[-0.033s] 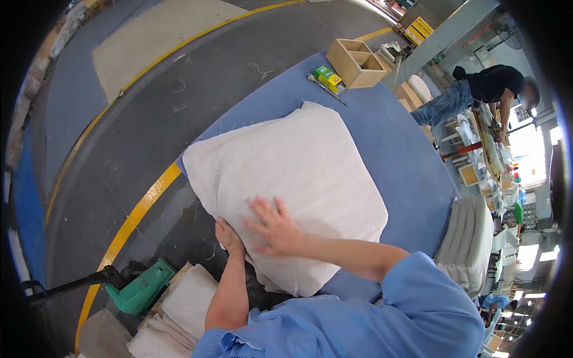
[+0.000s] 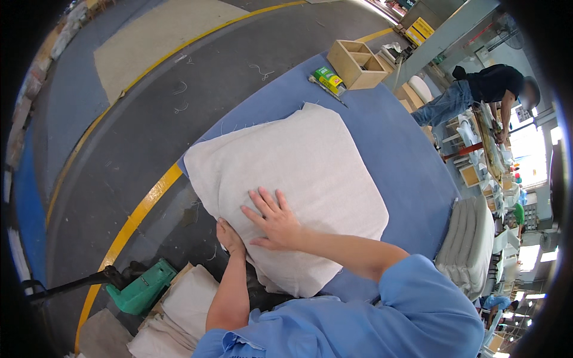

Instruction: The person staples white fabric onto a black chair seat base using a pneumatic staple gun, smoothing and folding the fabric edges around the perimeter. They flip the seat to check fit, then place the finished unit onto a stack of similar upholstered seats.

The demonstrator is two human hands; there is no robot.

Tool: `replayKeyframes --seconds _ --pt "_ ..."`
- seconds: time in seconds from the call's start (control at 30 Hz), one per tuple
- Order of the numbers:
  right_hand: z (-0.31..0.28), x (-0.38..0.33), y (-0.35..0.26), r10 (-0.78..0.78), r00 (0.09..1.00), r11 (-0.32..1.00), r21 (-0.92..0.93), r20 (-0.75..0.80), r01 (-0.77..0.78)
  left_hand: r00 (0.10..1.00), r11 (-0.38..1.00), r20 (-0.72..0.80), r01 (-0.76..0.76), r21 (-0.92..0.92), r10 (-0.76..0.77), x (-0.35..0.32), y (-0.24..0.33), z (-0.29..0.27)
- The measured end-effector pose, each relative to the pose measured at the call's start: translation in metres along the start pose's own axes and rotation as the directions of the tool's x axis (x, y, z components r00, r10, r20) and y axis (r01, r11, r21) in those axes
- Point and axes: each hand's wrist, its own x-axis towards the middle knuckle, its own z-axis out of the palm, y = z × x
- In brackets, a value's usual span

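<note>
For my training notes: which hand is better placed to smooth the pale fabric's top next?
Probably the right hand: it lies spread on top of the pale fabric; the left hand is at its edge.

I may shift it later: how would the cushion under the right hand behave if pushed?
The cushion would probably give softly, judging by its rounded outline. It may bunch up, as creases show on its left side. Broad and flat, it seems unlikely to roll.

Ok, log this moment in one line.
left hand: at edge of pale cushion | right hand: spread on top | support: blue table
</note>
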Motion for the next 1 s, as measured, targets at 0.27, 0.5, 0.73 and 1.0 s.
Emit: replayKeyframes --seconds 0.27,0.5,0.73,1.0 --pt "0.004 0.02 -0.002 0.055 0.998 0.994 -0.095 -0.015 -0.056 0.693 0.483 0.632 0.71 -0.513 -0.347 -0.026 0.039 -0.039" --pt "0.001 0.025 -0.002 0.035 0.999 0.998 -0.05 -0.032 -0.036 0.647 0.744 0.645 0.644 -0.178 -0.406 -0.038 0.042 -0.074" --pt "0.009 0.002 0.042 0.139 0.955 0.99 0.057 -0.263 -0.129 0.84 0.874 0.398 0.46 -0.159 -0.37 -0.046 0.039 -0.055" --pt "-0.042 -0.02 0.164 0.56 0.79 0.814 -0.015 -0.25 -0.581 0.824 0.832 0.362 0.522 -0.188 -0.436 -0.063 0.042 -0.031"
